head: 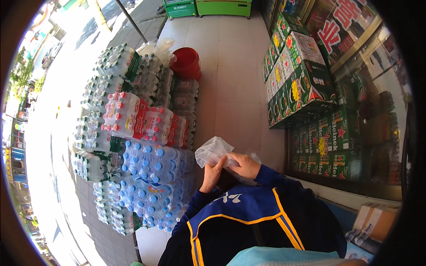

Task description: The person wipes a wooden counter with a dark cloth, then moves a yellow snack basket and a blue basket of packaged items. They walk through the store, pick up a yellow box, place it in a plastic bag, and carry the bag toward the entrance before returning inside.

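Note:
A thin clear plastic bag (214, 149) is held up in front of my chest, over the tiled floor. My left hand (211, 174) grips its lower side, the thumb pressed against the film near the other hand. Plastic is bunched in my right hand (245, 165), and more of the film hangs below it and beside the wrist. Nothing can be made out inside the bag. Just left of my hands stand shrink-wrapped packs of blue-capped water bottles (156, 163). Below the hands I wear a blue apron (239, 206) with yellow trim.
Red-capped bottle packs (133, 116) and green-capped ones (113, 63) are stacked at the left. A red bucket (186, 63) stands beyond them, near pale plastic bags (161, 50). Heineken beer cartons (299, 83) line the glass front at the right. Green coolers (223, 8) stand far ahead. Lower right is a cardboard box (377, 221).

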Demonstrator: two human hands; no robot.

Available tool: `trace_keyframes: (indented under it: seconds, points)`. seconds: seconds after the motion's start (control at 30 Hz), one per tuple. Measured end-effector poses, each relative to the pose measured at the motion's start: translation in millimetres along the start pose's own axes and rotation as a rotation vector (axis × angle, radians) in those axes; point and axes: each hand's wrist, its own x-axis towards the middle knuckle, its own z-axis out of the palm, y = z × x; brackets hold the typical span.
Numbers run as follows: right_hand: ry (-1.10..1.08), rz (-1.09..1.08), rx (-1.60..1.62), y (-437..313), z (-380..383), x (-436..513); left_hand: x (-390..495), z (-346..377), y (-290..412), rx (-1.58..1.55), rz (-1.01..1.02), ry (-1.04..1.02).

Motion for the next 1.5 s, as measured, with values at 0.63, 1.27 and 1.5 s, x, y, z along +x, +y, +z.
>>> trace_keyframes:
  seconds: [0.63,1.27,1.5]
  points:
    - [-0.153,-0.335,-0.164,61,-235,322,347,26,166,-0.249,0.034,0.199]
    - [-0.358,-0.324,-0.273,85,-320,686,481,-82,210,-0.332,0.234,0.884]
    - [-0.42,-0.618,-0.417,34,-300,836,473,-91,208,-0.389,0.226,1.161]
